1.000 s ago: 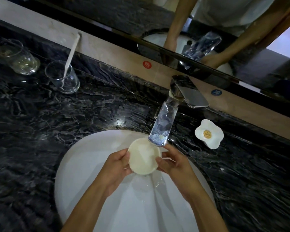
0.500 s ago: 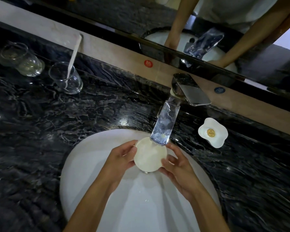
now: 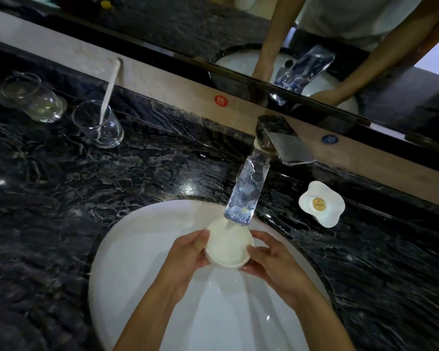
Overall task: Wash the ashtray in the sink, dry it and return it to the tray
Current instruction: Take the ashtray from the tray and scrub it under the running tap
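Round cream ceramic ashtray (image 3: 228, 245) held over the white oval sink (image 3: 127, 249), under the chrome faucet (image 3: 246, 193). Left hand (image 3: 188, 254) grips its left rim, right hand (image 3: 271, 262) its right; black marble tabletop (image 3: 86, 186) surrounds.

The scene is dim, the dark marble desk (image 3: 91, 188) catching small glints of overhead light. The white sink (image 3: 137, 249) is brightest (nearly blown out). Wide-angle bending curves the edges, and the right side smears with motion blur.

Bathroom: sink (image 3: 127, 249), faucet (image 3: 249, 188), mirror (image 3: 188, 26), marble counter (image 3: 61, 198).
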Demonstrator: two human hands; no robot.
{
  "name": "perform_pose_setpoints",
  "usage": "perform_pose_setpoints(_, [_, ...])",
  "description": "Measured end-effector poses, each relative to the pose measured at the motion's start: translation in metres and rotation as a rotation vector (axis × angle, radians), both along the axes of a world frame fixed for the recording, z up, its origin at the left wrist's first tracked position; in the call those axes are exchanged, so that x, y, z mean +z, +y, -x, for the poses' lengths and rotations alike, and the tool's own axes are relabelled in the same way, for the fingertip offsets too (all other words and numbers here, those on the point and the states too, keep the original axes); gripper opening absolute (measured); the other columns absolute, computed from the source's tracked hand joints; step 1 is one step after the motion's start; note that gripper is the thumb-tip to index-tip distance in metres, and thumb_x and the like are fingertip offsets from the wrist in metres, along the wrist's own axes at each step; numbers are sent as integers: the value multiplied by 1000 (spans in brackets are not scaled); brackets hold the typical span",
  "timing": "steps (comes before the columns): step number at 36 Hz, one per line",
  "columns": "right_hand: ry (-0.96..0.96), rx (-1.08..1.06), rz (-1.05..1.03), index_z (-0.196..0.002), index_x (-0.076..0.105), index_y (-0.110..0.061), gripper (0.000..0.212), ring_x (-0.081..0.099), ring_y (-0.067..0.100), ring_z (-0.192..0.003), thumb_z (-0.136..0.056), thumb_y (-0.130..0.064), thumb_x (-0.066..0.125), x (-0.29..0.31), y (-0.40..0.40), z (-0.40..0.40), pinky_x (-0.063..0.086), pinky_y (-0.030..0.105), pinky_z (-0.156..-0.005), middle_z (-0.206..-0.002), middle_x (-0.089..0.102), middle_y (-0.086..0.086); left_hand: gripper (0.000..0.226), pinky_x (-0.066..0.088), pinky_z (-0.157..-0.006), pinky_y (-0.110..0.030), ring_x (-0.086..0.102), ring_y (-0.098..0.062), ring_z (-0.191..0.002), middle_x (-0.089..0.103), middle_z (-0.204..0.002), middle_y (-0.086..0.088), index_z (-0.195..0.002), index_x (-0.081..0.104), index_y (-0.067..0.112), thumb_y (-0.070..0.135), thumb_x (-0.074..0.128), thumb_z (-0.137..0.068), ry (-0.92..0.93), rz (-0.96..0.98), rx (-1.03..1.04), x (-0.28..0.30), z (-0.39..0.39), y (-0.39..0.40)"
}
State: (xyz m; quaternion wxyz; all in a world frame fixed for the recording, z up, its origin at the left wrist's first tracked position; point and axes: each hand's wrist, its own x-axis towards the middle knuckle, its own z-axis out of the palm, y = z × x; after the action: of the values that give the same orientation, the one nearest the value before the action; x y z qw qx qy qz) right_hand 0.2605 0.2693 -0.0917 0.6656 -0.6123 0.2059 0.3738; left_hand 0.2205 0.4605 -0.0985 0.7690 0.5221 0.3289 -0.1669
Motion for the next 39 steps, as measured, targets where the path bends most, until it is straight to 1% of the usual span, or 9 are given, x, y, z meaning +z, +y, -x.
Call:
perform_pose_setpoints(6, [18,-101,-109,-133,55,-18,42,70,28,-104,-96,3,57,-8,1,8,57,42,-96,-109,71,21,24,60,-81,-31,71,-22,-106,76,-113,-7,-118,71,14,17,57,-99,-102,-109,-40,-1,-2,7])
perform_pose_setpoints(10, [-87,-114,-101,-121,66,-24,45,70,20,-97,-91,8,60,0,1,8,60,30,-82,-97,70,10,26,59,-90,-36,69,-20,-107,74,-118,-9,-121,69,11,9,53,-100,-128,-38,-10,-3,1,8])
perform_pose_setpoints(13, [-176,-77,-52,-114,71,-29,44,70,19,-94,-89,7,64,10,1,6,60,33,-83,-102,68,12,30,57,-89,-37,68,-26,-114,72,-123,-11,-127,65,9,7,47,-103,-79,51,31,-8,2,6])
perform_pose_setpoints(19, [-218,38,51,-113,67,-25,31,68,21,-86,-87,-9,73,21,6,1,63,36,-77,-97,57,15,30,61,-74,-40,73,-29,-94,73,-113,-19,-110,68,-2,-6,39,-101,101,132,81,-7,2,-4])
perform_pose_setpoints(22, [-125,16,15,-117,62,-16,28,74,22,-81,-91,-13,70,16,7,-1,62,41,-78,-99,63,19,23,60,-63,-36,73,-17,-66,74,-85,-13,-104,65,-2,5,43,-103,94,158,96,0,1,-3])
perform_pose_setpoints(25, [17,-67,-99,-125,56,-9,30,74,36,-93,-96,-12,63,8,7,1,60,49,-86,-116,67,27,24,58,-71,-38,69,-10,-57,71,-62,-1,-100,64,-1,16,48,-104,55,119,75,7,-1,1])
perform_pose_setpoints(30, [43,-70,-184,-132,50,-6,35,70,37,-100,-99,0,55,-2,9,13,60,47,-88,-119,66,33,20,59,-67,-32,71,-24,-87,74,-101,-14,-108,68,2,17,60,-98,10,-52,51,13,-1,11])
perform_pose_setpoints(35, [-59,-118,-194,-129,55,-19,43,68,37,-112,-93,4,61,-5,8,22,58,51,-91,-131,59,25,20,60,-82,-42,71,-29,-101,75,-111,-13,-113,71,11,10,59,-97,-43,-54,19,12,3,16])
perform_pose_setpoints(39, [-196,-70,-71,-120,66,-25,43,67,33,-111,-88,3,68,4,4,21,59,55,-88,-121,62,19,23,62,-79,-46,71,-28,-100,73,-114,-12,-116,69,11,7,54,-99,5,43,59,6,6,13])
